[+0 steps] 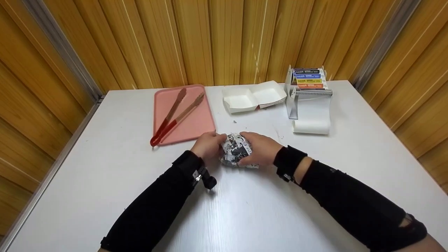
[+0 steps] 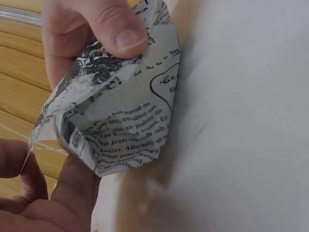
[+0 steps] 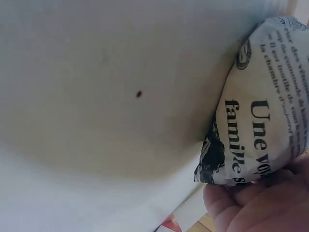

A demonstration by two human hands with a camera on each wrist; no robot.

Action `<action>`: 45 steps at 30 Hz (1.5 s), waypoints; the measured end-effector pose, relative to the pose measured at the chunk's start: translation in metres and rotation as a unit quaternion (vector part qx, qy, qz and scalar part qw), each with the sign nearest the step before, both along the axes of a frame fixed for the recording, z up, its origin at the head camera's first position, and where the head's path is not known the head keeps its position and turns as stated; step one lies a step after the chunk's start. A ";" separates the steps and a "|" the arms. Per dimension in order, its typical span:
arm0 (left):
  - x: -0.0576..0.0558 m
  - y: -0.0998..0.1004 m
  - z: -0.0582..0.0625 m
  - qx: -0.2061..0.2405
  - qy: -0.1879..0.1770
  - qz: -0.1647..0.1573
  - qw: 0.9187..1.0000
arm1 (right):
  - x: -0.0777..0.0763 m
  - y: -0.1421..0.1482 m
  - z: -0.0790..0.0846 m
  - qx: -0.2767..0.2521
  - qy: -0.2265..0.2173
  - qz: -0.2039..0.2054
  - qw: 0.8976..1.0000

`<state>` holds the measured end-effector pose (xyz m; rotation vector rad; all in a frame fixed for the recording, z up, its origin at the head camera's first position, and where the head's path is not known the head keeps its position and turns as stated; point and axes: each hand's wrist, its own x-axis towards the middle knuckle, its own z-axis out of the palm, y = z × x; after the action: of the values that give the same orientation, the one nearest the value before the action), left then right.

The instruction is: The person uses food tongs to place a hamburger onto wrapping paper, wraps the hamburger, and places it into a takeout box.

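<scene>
A small parcel wrapped in newspaper-print paper (image 1: 235, 150) is between my two hands, on or just above the white table. My left hand (image 1: 209, 145) holds its left side. In the left wrist view the left fingers (image 2: 34, 179) pinch a loose edge of the paper, and a folded end stands partly open. My right hand (image 1: 262, 148) grips the parcel's right side, its thumb (image 2: 128, 41) pressing the near face. Printed words show on the wrapping (image 3: 265, 116) in the right wrist view, with the right hand's fingers (image 3: 231, 208) against it. What the paper holds is hidden.
Red-handled tongs (image 1: 171, 122) lie on a pink tray (image 1: 192, 127) at the back left. An opened white paper box (image 1: 241, 101) stands behind my hands. To its right is a rack (image 1: 292, 101) with several coloured boxes (image 1: 309, 78) and a white paper roll (image 1: 311, 126).
</scene>
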<state>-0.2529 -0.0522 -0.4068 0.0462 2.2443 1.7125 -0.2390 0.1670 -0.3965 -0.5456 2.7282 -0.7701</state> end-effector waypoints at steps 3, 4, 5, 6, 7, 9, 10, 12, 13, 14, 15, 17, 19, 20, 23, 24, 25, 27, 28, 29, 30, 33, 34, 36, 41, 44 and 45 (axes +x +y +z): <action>-0.001 -0.003 -0.002 0.015 -0.014 -0.017 1.000 | -0.001 0.000 -0.001 -0.007 -0.002 0.003 1.000; -0.001 -0.004 -0.003 0.016 -0.018 -0.021 0.999 | -0.001 0.000 -0.001 -0.006 -0.003 0.004 1.000; -0.001 -0.005 -0.004 0.003 -0.014 -0.024 1.000 | -0.002 0.000 -0.002 -0.001 -0.002 0.004 1.000; -0.001 -0.006 -0.005 -0.011 -0.009 -0.026 1.000 | -0.002 -0.001 -0.002 0.006 -0.001 0.007 1.000; -0.001 -0.006 -0.006 -0.025 -0.004 -0.028 0.999 | -0.003 -0.001 -0.002 0.013 0.001 0.010 1.000; -0.001 -0.007 -0.007 -0.056 0.007 -0.033 0.998 | -0.004 -0.001 -0.003 0.025 0.004 0.016 1.000; -0.001 -0.007 -0.008 -0.069 0.014 -0.037 0.997 | -0.004 -0.001 -0.004 0.030 0.005 0.018 0.999; -0.001 -0.007 -0.008 -0.091 0.025 -0.047 0.994 | -0.005 -0.002 -0.004 0.035 0.008 0.022 0.999; -0.001 -0.007 -0.008 -0.098 0.028 -0.053 0.993 | -0.005 -0.002 -0.004 0.037 0.009 0.022 0.999; -0.001 -0.007 -0.008 -0.107 0.033 -0.059 0.992 | -0.005 -0.001 -0.004 0.038 0.010 0.022 0.999; -0.001 -0.007 -0.008 -0.117 0.038 -0.064 0.990 | -0.005 -0.001 -0.004 0.039 0.011 0.022 0.999; -0.001 -0.006 -0.007 -0.144 0.056 -0.068 0.986 | -0.005 -0.001 -0.005 0.042 0.012 0.022 0.999; 0.001 -0.003 -0.005 -0.175 0.080 -0.061 0.979 | -0.005 -0.002 -0.006 0.043 0.012 0.022 0.999; 0.003 -0.001 -0.003 -0.194 0.097 -0.055 0.975 | -0.005 -0.002 -0.006 0.042 0.012 0.022 0.999; 0.010 0.008 0.007 -0.242 0.153 -0.032 0.958 | -0.006 -0.002 -0.007 0.043 0.014 0.027 0.999; 0.014 0.012 0.010 -0.254 0.173 -0.030 0.951 | -0.006 -0.003 -0.007 0.042 0.018 0.030 0.998; 0.018 0.017 0.014 -0.265 0.192 -0.034 0.944 | -0.006 -0.003 -0.008 0.042 0.022 0.034 0.998; 0.025 0.026 0.019 -0.287 0.227 -0.060 0.929 | -0.007 -0.004 -0.008 0.042 0.029 0.038 0.998; 0.029 0.031 0.021 -0.288 0.240 -0.079 0.924 | -0.008 -0.004 -0.008 0.044 0.034 0.040 0.998; 0.032 0.034 0.022 -0.291 0.245 -0.098 0.919 | -0.008 -0.004 -0.008 0.045 0.036 0.041 0.997; 0.035 0.037 0.022 -0.294 0.245 -0.116 0.917 | -0.008 -0.005 -0.009 0.045 0.038 0.043 0.997; 0.039 0.043 0.020 -0.305 0.229 -0.144 0.913 | -0.009 -0.005 -0.008 0.043 0.039 0.048 0.997; 0.039 0.044 0.019 -0.309 0.220 -0.145 0.914 | -0.009 -0.005 -0.008 0.042 0.039 0.049 0.997; 0.038 0.044 0.016 -0.320 0.202 -0.144 0.914 | -0.009 -0.006 -0.008 0.037 0.036 0.049 0.997; 0.034 0.044 0.011 -0.308 0.165 -0.157 0.924 | -0.007 -0.004 -0.010 0.037 0.035 0.043 0.998; 0.032 0.044 0.009 -0.299 0.153 -0.173 0.926 | -0.007 -0.002 -0.011 0.038 0.034 0.049 0.998; 0.032 0.044 0.008 -0.297 0.150 -0.177 0.926 | -0.007 -0.002 -0.012 0.034 0.033 0.052 0.998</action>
<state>-0.2208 -0.0087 -0.3983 0.5680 2.6754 0.8419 -0.2459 0.1655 -0.4084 -0.7037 2.7499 -0.6416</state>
